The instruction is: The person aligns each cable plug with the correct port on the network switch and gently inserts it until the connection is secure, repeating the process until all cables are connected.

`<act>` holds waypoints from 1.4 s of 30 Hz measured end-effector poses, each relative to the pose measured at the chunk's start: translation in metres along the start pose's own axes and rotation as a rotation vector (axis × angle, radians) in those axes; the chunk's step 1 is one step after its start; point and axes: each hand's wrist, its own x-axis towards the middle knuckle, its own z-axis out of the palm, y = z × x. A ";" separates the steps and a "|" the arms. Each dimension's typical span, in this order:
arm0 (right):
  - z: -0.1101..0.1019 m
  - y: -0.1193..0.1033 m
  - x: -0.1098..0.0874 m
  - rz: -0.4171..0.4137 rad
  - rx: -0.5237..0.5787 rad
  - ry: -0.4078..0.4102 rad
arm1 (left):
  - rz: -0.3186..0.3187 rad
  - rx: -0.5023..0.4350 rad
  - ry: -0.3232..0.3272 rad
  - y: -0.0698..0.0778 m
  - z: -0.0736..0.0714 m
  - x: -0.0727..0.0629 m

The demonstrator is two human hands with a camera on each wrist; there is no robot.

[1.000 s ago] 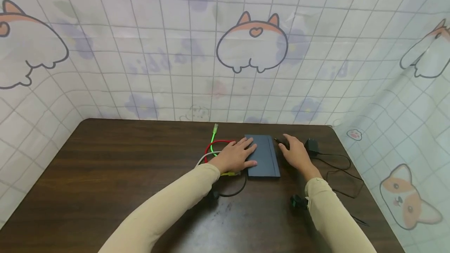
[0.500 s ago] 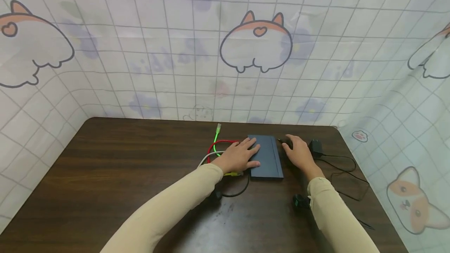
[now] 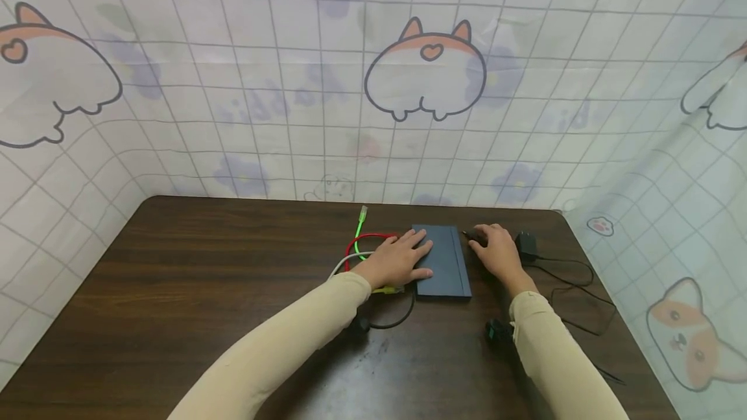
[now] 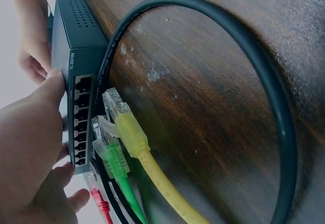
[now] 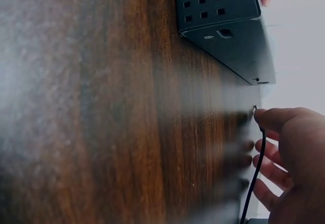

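Note:
A dark blue-grey network switch (image 3: 448,271) lies on the brown table. My left hand (image 3: 397,261) rests on its left side with fingers spread across the top. In the left wrist view a row of several ports (image 4: 82,117) faces the camera, beside a yellow network plug (image 4: 131,132) and a green one (image 4: 114,160). Just right of the switch, my right hand (image 3: 496,255) pinches a thin black power plug (image 5: 255,109) between thumb and fingers. Its tip points at the switch's far end and stands apart from the side with the small round jack (image 5: 257,80).
A black power adapter (image 3: 527,247) sits right of my right hand, its thin cord (image 3: 574,284) looping toward the table's right edge. Red (image 3: 373,234), green (image 3: 360,220) and white (image 3: 343,263) cables lie left of the switch. A black cable (image 3: 392,325) curves in front. A patterned curtain (image 3: 292,83) stands behind.
The head view has shifted a little, so everything appears slightly further right. Both hands keep their places relative to the switch.

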 end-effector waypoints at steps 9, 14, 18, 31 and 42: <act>0.002 0.000 0.000 0.016 -0.028 0.031 | 0.007 -0.012 -0.008 0.004 -0.002 -0.002; 0.003 0.001 -0.001 0.009 -0.019 0.050 | 0.010 -0.032 -0.011 0.006 -0.003 -0.003; 0.004 0.001 -0.001 0.001 -0.013 0.063 | 0.013 -0.027 -0.009 0.005 -0.004 -0.002; 0.012 0.001 0.003 -0.005 0.066 0.097 | -0.009 -0.016 -0.014 0.003 -0.003 0.000; 0.016 0.003 0.007 -0.006 0.155 0.110 | -0.013 -0.029 -0.011 0.001 -0.003 0.000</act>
